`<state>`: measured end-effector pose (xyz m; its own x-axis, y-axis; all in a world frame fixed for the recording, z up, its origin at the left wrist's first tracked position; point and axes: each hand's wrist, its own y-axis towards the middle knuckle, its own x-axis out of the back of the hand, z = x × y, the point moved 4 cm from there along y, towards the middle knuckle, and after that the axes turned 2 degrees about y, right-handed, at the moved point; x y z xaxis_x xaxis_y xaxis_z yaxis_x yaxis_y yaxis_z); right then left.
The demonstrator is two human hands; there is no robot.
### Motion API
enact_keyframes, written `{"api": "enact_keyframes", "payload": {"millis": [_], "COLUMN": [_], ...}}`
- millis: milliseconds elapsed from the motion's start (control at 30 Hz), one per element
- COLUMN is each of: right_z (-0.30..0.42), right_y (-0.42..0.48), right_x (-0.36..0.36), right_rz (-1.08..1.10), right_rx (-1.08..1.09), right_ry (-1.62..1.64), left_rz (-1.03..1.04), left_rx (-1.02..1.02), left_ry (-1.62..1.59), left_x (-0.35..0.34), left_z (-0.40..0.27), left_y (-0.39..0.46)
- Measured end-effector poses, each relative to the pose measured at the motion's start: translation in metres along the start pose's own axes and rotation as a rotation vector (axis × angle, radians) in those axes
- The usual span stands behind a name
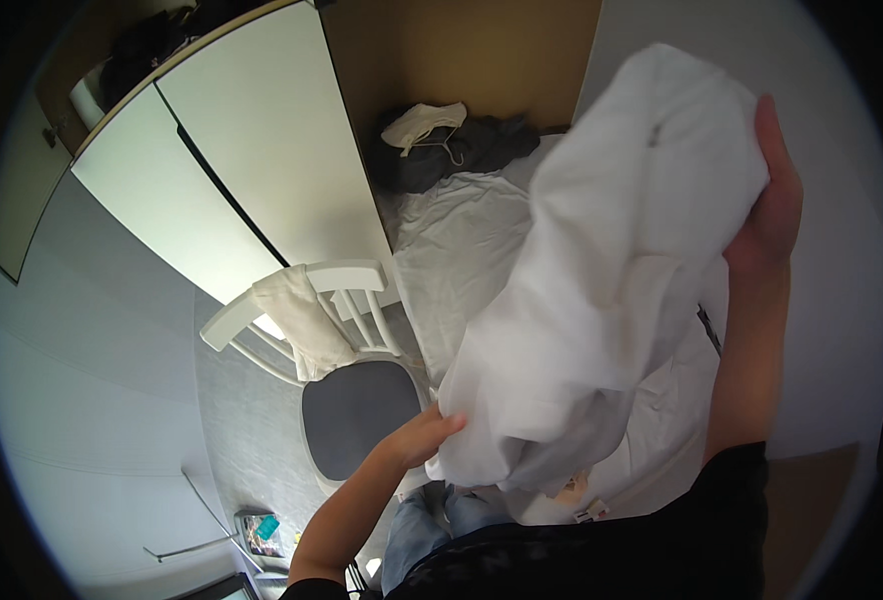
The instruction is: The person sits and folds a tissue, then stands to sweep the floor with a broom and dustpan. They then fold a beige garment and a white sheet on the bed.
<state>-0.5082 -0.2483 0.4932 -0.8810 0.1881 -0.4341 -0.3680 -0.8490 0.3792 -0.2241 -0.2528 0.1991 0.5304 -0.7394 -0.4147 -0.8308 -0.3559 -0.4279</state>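
A large white cloth (584, 300), perhaps a garment or bedding, hangs raised between my two hands and looks slightly blurred. My left hand (430, 436) pinches its lower left edge, with the thumb on top. At the upper right, my right hand (771, 199) grips the opposite side; most of its fingers are hidden behind the fabric. Small dark marks show near the top of the cloth. Beneath it lies a bed with a rumpled white sheet (460, 247), partly covered from view by the raised cloth.
Left of the bed stands a white chair with a grey seat (363, 420) and a cream cloth (303, 315) over its backrest. A white wardrobe (261, 127) rises behind. Dark fabric (486, 142) and a white hanger (445, 142) lie at the bed's far end. A wall borders the right.
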Motion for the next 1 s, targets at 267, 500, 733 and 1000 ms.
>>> {"api": "enact_keyframes", "payload": {"millis": [267, 500, 733, 1000], "right_z": [0.162, 0.249, 0.198, 0.207], "right_y": [-0.024, -0.052, -0.062, -0.057], "right_x": [0.012, 0.051, -0.088, -0.156], "right_rz": [-0.085, -0.422, -0.015, 0.083], "right_rx": [-0.242, 0.195, 0.409, 0.355], "right_ry": [-0.62, -0.499, -0.472, -0.439], "left_rz": [-0.369, -0.585, -0.197, -0.612], "left_rx": [-1.026, -1.107, -0.867, -0.342], "left_ry": [-0.447, -0.178, -0.273, 0.897], "left_x": [0.046, 0.062, 0.035, -0.003], "left_z": [-0.203, -0.278, -0.263, -0.251], "left_y": [-0.113, -0.196, -0.152, -0.134]}}
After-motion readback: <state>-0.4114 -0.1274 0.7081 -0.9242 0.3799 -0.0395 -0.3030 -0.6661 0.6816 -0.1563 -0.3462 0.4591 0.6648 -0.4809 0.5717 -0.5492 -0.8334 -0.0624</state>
